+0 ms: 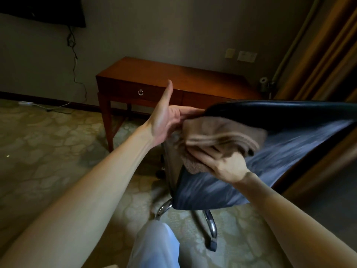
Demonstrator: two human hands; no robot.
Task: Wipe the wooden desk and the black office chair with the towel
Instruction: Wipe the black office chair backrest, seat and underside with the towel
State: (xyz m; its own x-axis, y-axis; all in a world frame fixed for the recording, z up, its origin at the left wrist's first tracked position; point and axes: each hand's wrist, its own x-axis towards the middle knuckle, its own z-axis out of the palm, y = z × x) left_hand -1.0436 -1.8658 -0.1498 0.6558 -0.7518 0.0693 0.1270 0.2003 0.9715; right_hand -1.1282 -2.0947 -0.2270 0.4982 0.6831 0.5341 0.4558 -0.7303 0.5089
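The room was dim. At the far left a dark screen (pixel 42 10) hung on the grey wall (pixel 154 26), and a cable (pixel 74 55) trailed from it down to the patterned carpet (pixel 48 142). To its right the wooden table (pixel 173 74) stood against the wall, its long side running along it from left to right and its top bare and glossy. A ring pull (pixel 140 92) hung on the drawer front. Farther right were two pale sockets (pixel 247 56) on the wall, then a brown curtain (pixel 328 55) at the edge.

In front of the table, the left hand (pixel 168 120) had its thumb pointing straight up and its fingers reaching to the left corner of the black chair (pixel 289 147). The fingertips were hidden behind the rim, so I cannot tell whether they gripped it or only rested there. Just right of it lay the brown towel (pixel 218 136), folded and blurred, pressed against the chair's padded panel. Its long axis ran left to right, with the folded edges pointing right and slightly down. The right hand (pixel 222 163) held it from below, fingers curled round the folds.

The chair was tilted, its long axis rising from lower left to upper right. Its chrome base (pixel 210 225) stood on the carpet, beside a pale trouser leg (pixel 156 248).
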